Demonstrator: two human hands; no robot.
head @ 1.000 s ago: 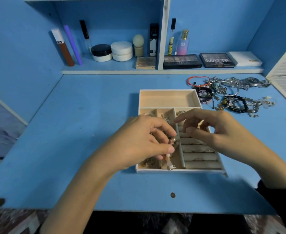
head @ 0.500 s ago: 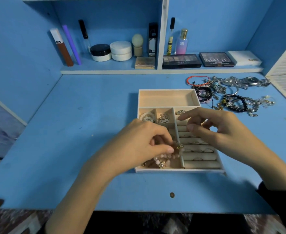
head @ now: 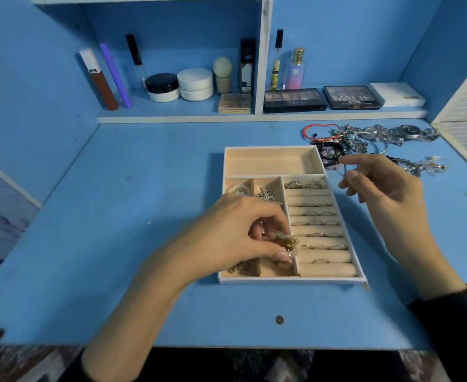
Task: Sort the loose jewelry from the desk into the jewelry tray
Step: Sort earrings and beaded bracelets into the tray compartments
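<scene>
Jewelry tray (head: 293, 280) flat on blue desk (head: 144, 216), lying under the left hand and just left of the right one. Left hand (head: 235, 235) hangs over the tray's small near compartments, fingers curled, thumb and fingertips pinching a gold-toned piece (head: 287, 242) with pale beads. The piece sits above the near compartment that borders the ring rolls (head: 323, 256); cannot tell whether it touches the compartment floor. Thin rings (head: 316, 223) are slotted between the rolls, which run between the two hands. Silver earrings (head: 266, 193) lie in a small compartment just past the left knuckles; the long far compartment beyond them shows only its lining. Right hand (head: 386, 188) is raised off the tray's far right corner, fingers loosely spread and gripping nothing, forefinger stretched toward a black bead bracelet (head: 333, 158). Contact between fingertip and bracelet cannot be told. Loose jewelry (head: 362, 142) is heaped on the desk just beyond the right fingertips: a red cord bracelet (head: 320, 127) at its left end, a metal watch (head: 408, 132) at its right. Farther off, past both hands, a low shelf (head: 226, 117) carries eyeshadow palettes (head: 294, 100), two round jars (head: 179, 86) and upright tubes.
</scene>
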